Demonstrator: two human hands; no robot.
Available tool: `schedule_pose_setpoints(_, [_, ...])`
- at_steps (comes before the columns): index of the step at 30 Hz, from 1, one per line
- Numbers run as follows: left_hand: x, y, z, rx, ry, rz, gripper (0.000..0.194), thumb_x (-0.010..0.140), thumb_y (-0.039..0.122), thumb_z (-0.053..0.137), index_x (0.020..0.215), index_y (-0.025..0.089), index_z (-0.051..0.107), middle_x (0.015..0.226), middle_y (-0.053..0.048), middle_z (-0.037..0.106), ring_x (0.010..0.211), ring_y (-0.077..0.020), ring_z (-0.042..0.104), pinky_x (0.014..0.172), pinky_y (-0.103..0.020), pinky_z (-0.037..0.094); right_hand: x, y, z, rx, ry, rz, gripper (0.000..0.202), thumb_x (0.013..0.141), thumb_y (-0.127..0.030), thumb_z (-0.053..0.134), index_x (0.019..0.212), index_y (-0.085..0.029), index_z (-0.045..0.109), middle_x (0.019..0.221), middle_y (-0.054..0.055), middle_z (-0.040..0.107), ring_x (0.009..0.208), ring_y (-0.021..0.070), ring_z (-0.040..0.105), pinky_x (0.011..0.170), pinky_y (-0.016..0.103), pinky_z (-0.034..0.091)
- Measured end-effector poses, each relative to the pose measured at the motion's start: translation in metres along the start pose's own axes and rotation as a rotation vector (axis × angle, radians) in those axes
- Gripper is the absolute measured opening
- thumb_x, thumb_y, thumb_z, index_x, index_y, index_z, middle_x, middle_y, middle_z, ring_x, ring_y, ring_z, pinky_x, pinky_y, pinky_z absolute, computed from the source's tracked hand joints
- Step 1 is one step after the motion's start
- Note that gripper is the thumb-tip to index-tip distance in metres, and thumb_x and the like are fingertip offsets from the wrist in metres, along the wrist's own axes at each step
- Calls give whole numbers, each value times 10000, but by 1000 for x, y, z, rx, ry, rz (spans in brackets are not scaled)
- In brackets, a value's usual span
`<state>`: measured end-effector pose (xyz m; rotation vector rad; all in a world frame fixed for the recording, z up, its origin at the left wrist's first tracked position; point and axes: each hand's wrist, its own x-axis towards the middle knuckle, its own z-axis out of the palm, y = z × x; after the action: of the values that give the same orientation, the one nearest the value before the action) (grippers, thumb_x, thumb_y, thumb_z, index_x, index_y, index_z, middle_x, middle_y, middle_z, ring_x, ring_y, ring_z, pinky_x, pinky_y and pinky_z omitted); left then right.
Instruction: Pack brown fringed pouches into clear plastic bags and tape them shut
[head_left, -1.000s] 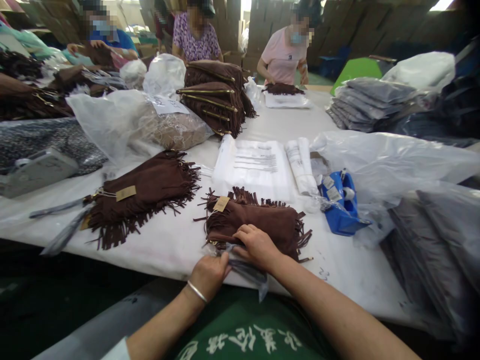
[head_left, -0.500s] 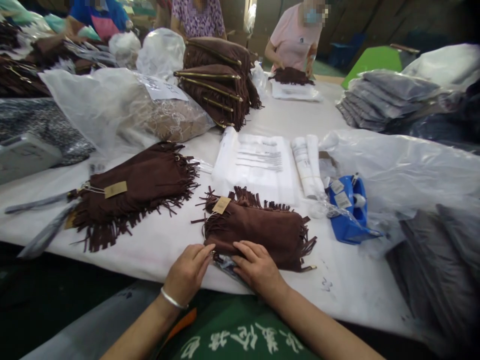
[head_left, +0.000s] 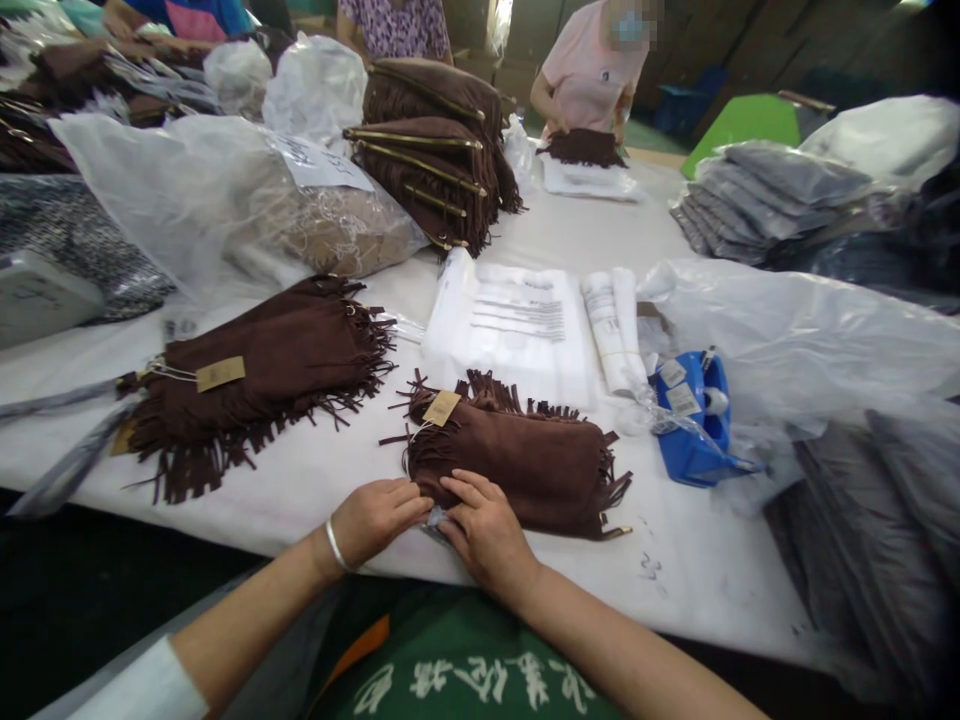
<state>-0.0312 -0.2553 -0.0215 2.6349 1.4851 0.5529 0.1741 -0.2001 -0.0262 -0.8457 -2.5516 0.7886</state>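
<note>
A brown fringed bag (head_left: 517, 460) lies flat on the white table near its front edge, with a tan tag (head_left: 441, 407) on its upper left. At the bag's lower left corner, my left hand (head_left: 382, 515) has its fingers pressed together; what they pinch is hidden. My right hand (head_left: 484, 520) rests beside it, its upper fingers on the bag's lower edge and its thumb by a small piece of clear plastic (head_left: 436, 516). A second brown fringed bag (head_left: 262, 360) with a tag lies to the left.
Behind the bag are white printed plastic bags (head_left: 517, 310) and white rolls (head_left: 611, 330). A blue holder (head_left: 694, 420) stands at the right. Stacked brown bags (head_left: 431, 150) stand behind. Across the table, a person in pink (head_left: 596, 75) handles a brown item.
Both hands have shifted slightly, the left wrist moving left and up and the right hand a little left. The left bag appears further left as the view shifts.
</note>
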Motion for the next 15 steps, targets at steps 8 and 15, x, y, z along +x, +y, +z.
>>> schedule_pose_setpoints(8, [-26,15,-6,-283,161,-368,229,894,204,521,1120,185,551,871,-43,614,778,-136,586,731,-243,494,-26,2,-29,-68,-130,-85,548,787,-325,640,1293,-181,484,1411,75,423,1309,253,322,1052,421,341])
schedule_pose_setpoints(15, [11,-6,-17,-193,356,-687,174,889,322,519,934,185,616,866,-46,607,789,-163,546,776,-301,460,-39,23,-31,-291,-162,-116,656,770,-31,453,1402,-166,342,1328,82,502,1142,237,454,960,392,389])
